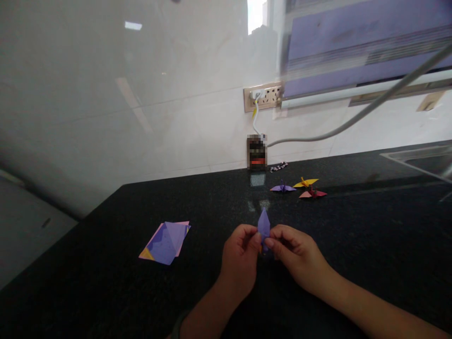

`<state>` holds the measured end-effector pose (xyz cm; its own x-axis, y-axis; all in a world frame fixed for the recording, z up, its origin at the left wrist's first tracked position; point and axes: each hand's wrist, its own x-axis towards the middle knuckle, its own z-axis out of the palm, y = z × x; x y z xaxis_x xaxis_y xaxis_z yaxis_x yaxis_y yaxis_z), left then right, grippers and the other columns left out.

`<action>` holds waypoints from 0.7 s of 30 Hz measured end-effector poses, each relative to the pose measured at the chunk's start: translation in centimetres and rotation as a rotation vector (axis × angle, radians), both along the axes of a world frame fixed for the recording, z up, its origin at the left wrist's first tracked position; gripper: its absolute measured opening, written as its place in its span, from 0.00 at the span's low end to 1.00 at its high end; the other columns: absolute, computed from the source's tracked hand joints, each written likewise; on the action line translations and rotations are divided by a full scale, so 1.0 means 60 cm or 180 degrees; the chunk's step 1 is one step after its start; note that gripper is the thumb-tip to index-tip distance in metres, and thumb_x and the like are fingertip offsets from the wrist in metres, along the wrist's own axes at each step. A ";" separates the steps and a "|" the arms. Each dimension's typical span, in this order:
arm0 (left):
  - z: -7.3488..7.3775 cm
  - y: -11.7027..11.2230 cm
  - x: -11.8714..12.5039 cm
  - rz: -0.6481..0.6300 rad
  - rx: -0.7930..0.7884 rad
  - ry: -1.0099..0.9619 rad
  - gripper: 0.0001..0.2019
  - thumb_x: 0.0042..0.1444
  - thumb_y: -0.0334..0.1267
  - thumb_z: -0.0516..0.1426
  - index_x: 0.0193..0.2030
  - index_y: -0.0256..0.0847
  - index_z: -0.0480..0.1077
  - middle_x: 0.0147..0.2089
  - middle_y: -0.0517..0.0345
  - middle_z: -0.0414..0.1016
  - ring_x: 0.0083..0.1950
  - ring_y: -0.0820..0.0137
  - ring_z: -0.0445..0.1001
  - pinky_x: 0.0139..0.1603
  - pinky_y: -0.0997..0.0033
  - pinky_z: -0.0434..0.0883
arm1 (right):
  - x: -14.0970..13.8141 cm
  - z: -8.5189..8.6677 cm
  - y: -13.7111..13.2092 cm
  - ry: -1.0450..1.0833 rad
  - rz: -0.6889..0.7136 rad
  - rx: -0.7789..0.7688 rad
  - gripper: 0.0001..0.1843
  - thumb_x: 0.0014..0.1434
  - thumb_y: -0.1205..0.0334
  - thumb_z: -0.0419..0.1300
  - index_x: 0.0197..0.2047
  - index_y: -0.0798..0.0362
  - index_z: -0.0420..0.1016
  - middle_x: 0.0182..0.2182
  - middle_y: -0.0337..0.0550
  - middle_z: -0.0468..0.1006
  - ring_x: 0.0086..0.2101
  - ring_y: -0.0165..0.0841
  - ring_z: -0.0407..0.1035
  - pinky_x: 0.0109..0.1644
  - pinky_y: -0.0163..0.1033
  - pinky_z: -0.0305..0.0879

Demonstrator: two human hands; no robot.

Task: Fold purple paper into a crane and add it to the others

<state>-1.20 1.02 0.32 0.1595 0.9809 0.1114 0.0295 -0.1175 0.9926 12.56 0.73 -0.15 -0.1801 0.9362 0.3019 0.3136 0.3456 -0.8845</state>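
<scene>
A folded piece of purple origami paper (pixel 263 225) stands upright between my hands, its narrow pointed tip facing away from me. My left hand (pixel 240 256) pinches its lower left side between thumb and fingers. On the opposite side, my right hand (pixel 296 252) grips the lower right edge in the same way. A bit of orange shows at the bottom of the paper, by my left thumb. Beyond my hands lie three finished paper cranes: a purple crane (pixel 283 188), a yellow crane (pixel 306 182) and a red crane (pixel 313 194).
Loose purple, pink and yellow paper sheets (pixel 165 242) lie in a stack on the black countertop (pixel 106 282) to the left. A dark box with blurred markings (pixel 257 153) leans by the wall, near a beaded strand (pixel 278 166). Above are a wall socket (pixel 270 95) and a grey cable (pixel 353 121).
</scene>
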 end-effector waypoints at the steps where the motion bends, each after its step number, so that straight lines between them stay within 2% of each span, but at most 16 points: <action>1: 0.000 0.001 -0.001 -0.0025 -0.0068 -0.0072 0.07 0.54 0.38 0.51 0.31 0.36 0.65 0.25 0.61 0.66 0.27 0.75 0.64 0.29 0.76 0.62 | -0.001 -0.001 0.001 0.0146 0.0080 -0.0187 0.08 0.55 0.62 0.53 0.27 0.54 0.68 0.22 0.37 0.68 0.24 0.27 0.62 0.27 0.31 0.60; 6: 0.002 0.006 -0.005 -0.0100 -0.0359 -0.0327 0.09 0.51 0.40 0.53 0.29 0.36 0.64 0.23 0.62 0.66 0.25 0.76 0.64 0.28 0.76 0.62 | -0.001 -0.007 0.007 0.0714 0.0312 -0.0936 0.11 0.53 0.55 0.55 0.30 0.55 0.67 0.23 0.36 0.66 0.21 0.25 0.60 0.23 0.31 0.60; 15: 0.007 0.007 -0.002 -0.0174 -0.0754 -0.0626 0.09 0.49 0.41 0.56 0.29 0.35 0.65 0.24 0.60 0.68 0.25 0.76 0.65 0.27 0.76 0.63 | 0.001 0.000 0.013 0.0957 0.0419 -0.1097 0.13 0.53 0.52 0.55 0.29 0.55 0.67 0.22 0.36 0.65 0.21 0.24 0.58 0.22 0.30 0.59; 21: 0.002 0.010 -0.002 -0.0050 -0.0634 -0.0919 0.07 0.45 0.34 0.58 0.31 0.36 0.65 0.27 0.60 0.71 0.27 0.75 0.69 0.29 0.75 0.66 | 0.004 0.004 0.016 0.1050 0.0680 -0.1283 0.14 0.54 0.52 0.53 0.30 0.56 0.67 0.22 0.36 0.66 0.20 0.24 0.58 0.22 0.30 0.57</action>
<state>-1.31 1.62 0.42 0.1645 0.9856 -0.0392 -0.2562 0.0811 0.9632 12.81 1.66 0.08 -0.3350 0.9422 0.0003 -0.0418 -0.0145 -0.9990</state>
